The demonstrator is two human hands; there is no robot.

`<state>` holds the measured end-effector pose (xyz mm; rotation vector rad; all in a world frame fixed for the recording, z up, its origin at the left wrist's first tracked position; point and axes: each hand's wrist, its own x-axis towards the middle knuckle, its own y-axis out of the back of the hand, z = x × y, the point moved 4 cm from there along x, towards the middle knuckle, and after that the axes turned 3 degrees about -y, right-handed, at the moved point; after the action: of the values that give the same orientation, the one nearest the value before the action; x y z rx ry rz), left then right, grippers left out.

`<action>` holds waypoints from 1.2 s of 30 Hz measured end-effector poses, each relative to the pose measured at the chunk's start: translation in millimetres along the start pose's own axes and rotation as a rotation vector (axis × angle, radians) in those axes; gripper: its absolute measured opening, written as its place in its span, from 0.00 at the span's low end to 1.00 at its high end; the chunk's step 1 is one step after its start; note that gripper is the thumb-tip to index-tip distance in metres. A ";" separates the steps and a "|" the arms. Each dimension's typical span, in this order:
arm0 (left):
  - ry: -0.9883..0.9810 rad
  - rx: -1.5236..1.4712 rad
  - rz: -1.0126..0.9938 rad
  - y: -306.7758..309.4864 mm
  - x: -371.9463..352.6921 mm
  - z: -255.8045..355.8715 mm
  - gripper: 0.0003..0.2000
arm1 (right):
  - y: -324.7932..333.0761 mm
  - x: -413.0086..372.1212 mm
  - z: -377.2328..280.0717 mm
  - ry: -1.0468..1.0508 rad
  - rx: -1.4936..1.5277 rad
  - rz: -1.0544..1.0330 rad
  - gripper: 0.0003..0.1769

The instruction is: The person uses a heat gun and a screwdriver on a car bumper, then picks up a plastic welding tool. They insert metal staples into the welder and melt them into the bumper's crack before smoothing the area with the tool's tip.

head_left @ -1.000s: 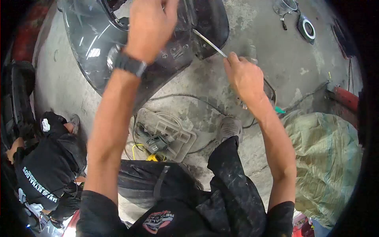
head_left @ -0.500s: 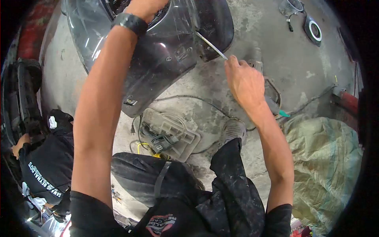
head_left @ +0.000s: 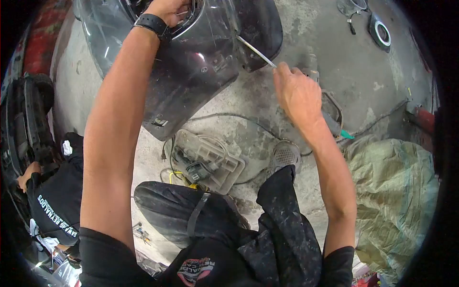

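Note:
A dark, scuffed plastic car bumper (head_left: 191, 71) lies on the floor at the top of the view, with a rounded opening near its upper part. My left hand (head_left: 171, 11), wearing a black wristwatch, is at that opening with its fingers curled over the rim; the top of the hand is cut off by the frame. My right hand (head_left: 299, 91) is closed around a long thin silvery rod (head_left: 256, 49), like a screwdriver shaft. Its far end meets the bumper near the seam by the right-hand section. Whatever handle it has is hidden in my fist.
A grey tray (head_left: 210, 160) with a corded tool stands near my shoe (head_left: 286, 155). A black cable (head_left: 248, 120) crosses the floor. Right lie a pale sack (head_left: 392, 201) and a ringed lamp trim (head_left: 381, 34). Another person (head_left: 55, 191) works at the left.
My left hand has shifted slightly down, showing more of its curled fingers at the opening. The rod in my right hand stays almost in place against the bumper.

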<state>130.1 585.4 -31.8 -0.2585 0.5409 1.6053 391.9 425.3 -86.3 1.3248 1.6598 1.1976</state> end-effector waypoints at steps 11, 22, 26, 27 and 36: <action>0.204 -0.272 -0.269 -21.7 18.1 -2.8 0.16 | -1.9 3.8 9.2 -0.031 0.008 -0.035 0.14; 0.272 -0.061 -0.384 -12.2 40.8 -16.8 0.15 | -9.7 10.2 25.9 -0.001 0.097 -0.078 0.13; 0.274 -0.070 -0.418 -11.8 44.5 -19.5 0.11 | -7.2 11.0 23.9 0.025 0.093 -0.071 0.13; 0.260 -0.056 -0.409 -12.0 44.6 -18.6 0.10 | -5.3 12.0 22.7 0.030 0.096 -0.061 0.13; 0.265 -0.043 -0.407 -10.1 52.8 -24.5 0.08 | -1.5 15.7 21.8 0.050 0.085 -0.020 0.14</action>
<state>130.2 619.8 -79.8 -0.5814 0.6116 1.1943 407.4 445.7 -94.5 1.3365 1.7729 1.1693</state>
